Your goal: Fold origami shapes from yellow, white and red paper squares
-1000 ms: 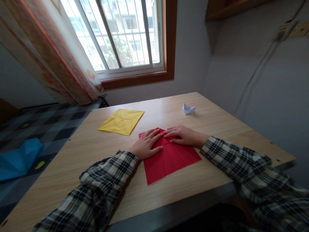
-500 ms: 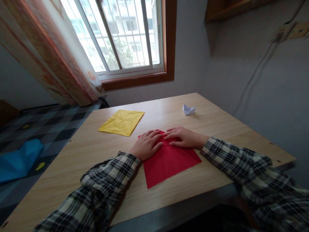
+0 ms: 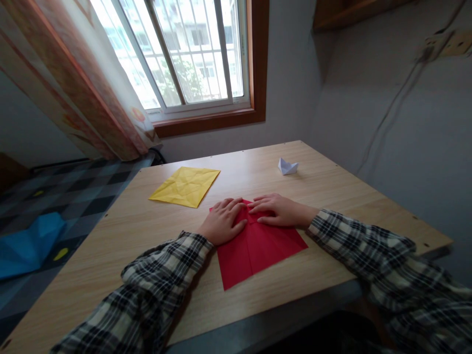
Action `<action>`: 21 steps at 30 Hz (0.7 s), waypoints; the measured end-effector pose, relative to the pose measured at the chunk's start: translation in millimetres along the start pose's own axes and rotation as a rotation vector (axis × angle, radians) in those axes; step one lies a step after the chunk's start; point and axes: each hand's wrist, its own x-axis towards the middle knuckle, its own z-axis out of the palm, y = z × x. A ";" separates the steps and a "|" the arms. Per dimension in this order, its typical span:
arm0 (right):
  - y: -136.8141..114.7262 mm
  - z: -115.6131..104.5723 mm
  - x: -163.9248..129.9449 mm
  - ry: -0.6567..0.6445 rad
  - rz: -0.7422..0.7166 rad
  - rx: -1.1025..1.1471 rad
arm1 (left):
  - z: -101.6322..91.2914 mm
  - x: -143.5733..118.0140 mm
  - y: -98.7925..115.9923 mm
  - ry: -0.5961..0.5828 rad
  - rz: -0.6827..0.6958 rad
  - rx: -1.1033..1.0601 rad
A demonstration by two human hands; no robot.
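Bench [image 3: 317,196] of pale wood grain takes up most of the view, set into the corner below a barred window [image 3: 191,54] with a patterned curtain [image 3: 81,83] drawn to one side. On its near middle lies a red paper [image 3: 258,246], the biggest loose thing, flat on the wood with a crease running down its centre and its far corners folded inward to a point. Both hands rest on that far end. The left hand [image 3: 223,221] lies palm down with fingers spread and flat, pressing the left flap. The right hand [image 3: 275,209] lies beside it, fingers extended and pressed on the right flap, fingertips almost meeting those of the left; neither hand pinches anything. Plaid sleeves cover both forearms.

Judging by its look, the sheet is very light, thin and limp, easy to crease and easy to tear or crumple. It would likely slide on the smooth wood unless held down, so flat pressure on the folds suits it, and lifting is best done at a free corner or edge near the person.

A yellow paper [image 3: 186,186], already creased, lies well apart to the left. A small white folded paper boat [image 3: 288,167] sits farther back on the right.
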 end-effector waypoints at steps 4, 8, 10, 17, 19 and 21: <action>0.0 0.1 0.1 0.007 0.004 0.010 | 1.1 0.1 -0.6 0.000 -0.017 -0.004; -0.5 -0.2 0.6 0.000 0.010 0.016 | 0.6 0.2 -1.1 -0.001 0.004 0.006; -0.6 -0.4 1.0 0.000 0.016 0.013 | 0.2 0.2 -1.1 -0.005 0.002 0.008; 0.8 -0.1 1.5 0.004 0.012 0.009 | 1.7 0.8 -1.5 -0.032 -0.021 0.005; 1.2 0.3 1.6 0.009 0.014 0.017 | 2.9 1.0 -2.2 -0.040 -0.031 0.005; 1.6 0.8 1.6 0.013 0.016 0.027 | 4.1 1.2 -3.1 -0.047 -0.039 0.012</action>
